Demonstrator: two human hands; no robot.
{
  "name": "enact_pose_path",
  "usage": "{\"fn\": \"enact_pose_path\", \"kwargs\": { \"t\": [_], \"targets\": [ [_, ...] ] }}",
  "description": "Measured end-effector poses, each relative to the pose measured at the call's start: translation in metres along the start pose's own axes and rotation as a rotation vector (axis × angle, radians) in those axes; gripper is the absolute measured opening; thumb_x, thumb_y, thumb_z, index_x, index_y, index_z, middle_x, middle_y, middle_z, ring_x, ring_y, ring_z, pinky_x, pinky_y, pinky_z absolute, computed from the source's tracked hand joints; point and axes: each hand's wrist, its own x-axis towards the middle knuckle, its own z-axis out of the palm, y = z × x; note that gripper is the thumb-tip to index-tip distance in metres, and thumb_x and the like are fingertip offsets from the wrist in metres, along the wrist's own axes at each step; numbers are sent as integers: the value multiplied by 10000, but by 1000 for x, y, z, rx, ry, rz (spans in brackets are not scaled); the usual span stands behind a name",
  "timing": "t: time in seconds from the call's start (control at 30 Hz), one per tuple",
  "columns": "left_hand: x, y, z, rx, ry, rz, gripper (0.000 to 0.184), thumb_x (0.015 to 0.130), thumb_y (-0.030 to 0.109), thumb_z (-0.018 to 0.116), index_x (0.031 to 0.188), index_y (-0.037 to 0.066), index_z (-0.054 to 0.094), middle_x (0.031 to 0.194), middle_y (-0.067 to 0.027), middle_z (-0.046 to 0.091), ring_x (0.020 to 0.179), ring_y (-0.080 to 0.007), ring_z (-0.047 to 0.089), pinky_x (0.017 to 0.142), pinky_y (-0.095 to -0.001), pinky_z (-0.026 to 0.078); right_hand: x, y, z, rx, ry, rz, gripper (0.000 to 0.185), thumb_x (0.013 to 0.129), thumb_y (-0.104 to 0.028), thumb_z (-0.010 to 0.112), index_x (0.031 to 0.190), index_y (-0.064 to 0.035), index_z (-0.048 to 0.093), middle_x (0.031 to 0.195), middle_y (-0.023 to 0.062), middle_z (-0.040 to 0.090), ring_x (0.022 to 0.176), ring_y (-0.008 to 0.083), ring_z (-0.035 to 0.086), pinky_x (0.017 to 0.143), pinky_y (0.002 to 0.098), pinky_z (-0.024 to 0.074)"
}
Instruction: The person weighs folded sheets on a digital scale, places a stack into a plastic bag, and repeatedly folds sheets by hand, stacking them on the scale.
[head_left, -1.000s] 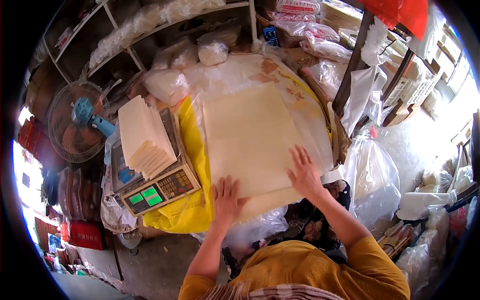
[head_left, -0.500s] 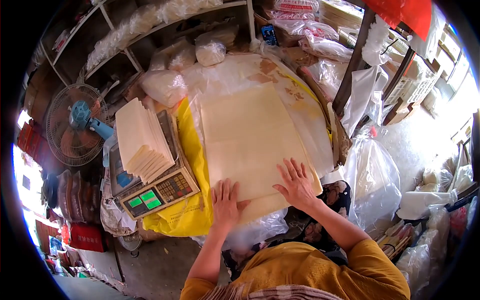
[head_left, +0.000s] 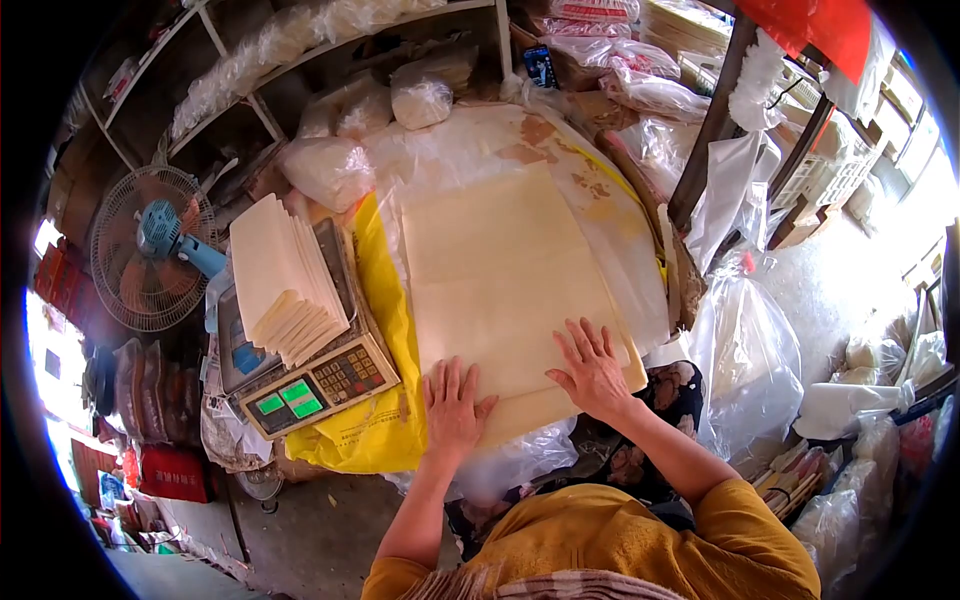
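Observation:
A large cream-coloured sheet [head_left: 505,270], thin and flat like tofu skin or paper, lies in front of me on other sheets of the same kind; I cannot tell the exact material. My left hand [head_left: 455,405] rests flat on its near left corner, fingers pointing away and thumb out. On the near right part lies my right hand [head_left: 592,370], fingers spread and palm down. Neither hand grips anything. Left of the sheets, a stack of folded cream sheets [head_left: 285,280] sits on a digital scale [head_left: 330,390] with lit green displays.
Beneath the scale's right side spreads a yellow plastic sheet [head_left: 375,420]. A fan [head_left: 155,245] stands at the left. Filled clear bags [head_left: 330,175] lie behind the scale, below shelving. To the right are a dark post [head_left: 712,120] and a large clear plastic bag [head_left: 745,350].

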Motion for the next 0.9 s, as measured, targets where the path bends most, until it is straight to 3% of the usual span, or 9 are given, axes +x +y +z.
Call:
{"fn": "enact_pose_path", "kwargs": {
  "t": [0.9],
  "targets": [
    [0, 2, 0, -2, 0, -2, 538, 908, 433, 512, 1310, 78, 472, 1421, -176, 356, 1329, -390, 304, 1089, -560, 187, -1, 2, 5, -11, -23, 3, 530, 913, -375, 538, 1343, -85, 429, 1414, 197, 361, 1330, 415, 298, 1073, 602, 204]
  ]
}}
